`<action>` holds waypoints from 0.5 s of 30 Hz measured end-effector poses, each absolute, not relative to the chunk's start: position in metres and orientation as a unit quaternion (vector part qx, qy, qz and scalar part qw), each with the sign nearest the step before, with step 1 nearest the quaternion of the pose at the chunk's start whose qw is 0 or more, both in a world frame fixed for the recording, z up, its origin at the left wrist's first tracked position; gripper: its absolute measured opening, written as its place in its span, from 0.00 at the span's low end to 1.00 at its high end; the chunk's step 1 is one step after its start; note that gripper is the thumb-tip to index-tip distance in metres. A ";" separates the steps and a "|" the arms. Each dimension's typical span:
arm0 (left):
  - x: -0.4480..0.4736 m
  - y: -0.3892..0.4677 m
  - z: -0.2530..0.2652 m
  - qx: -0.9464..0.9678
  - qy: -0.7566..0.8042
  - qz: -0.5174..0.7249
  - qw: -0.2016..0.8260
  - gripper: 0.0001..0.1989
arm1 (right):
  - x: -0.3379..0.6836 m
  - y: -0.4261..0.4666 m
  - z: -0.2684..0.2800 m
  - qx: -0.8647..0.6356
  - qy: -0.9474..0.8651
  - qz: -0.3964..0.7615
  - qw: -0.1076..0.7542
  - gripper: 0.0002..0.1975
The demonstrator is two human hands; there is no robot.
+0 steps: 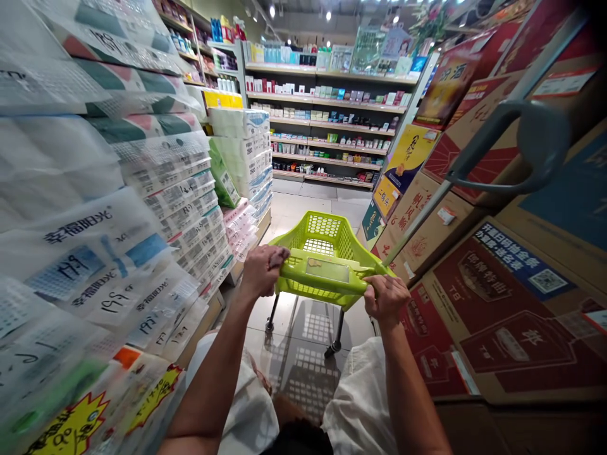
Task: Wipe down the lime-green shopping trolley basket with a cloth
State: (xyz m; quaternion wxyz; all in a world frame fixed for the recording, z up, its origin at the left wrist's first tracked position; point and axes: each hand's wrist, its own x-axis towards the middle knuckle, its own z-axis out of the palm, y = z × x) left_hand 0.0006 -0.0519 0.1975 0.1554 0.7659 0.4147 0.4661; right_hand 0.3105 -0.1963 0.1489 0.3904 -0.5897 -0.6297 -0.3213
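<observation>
The cart (327,285) is smooth plastic; the floor (287,208), glossy.

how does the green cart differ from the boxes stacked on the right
The cart is lime green, while the boxes are mostly brown and red. The cart has open lattice sides; the boxes have solid, printed ones. The cart stands on wheeled legs, with the left hand and right hand gripping its handle, whereas the boxes sit piled up, neither hand holding them.
</observation>
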 end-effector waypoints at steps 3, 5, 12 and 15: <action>0.010 -0.067 0.212 0.825 0.385 0.391 0.138 0.12 | 0.309 -0.198 0.157 -0.622 -0.612 -0.317 0.372 0.09; 0.018 -0.075 0.222 0.852 0.379 0.325 0.155 0.09 | 0.296 -0.198 0.164 -0.642 -0.601 -0.310 0.360 0.08; 0.048 -0.106 0.188 0.829 0.302 0.458 0.110 0.07 | 0.269 -0.186 0.162 -0.671 -0.541 -0.280 0.423 0.13; 0.065 -0.134 0.133 0.728 0.260 0.635 -0.007 0.08 | 0.281 -0.183 0.156 -0.668 -0.540 -0.262 0.440 0.14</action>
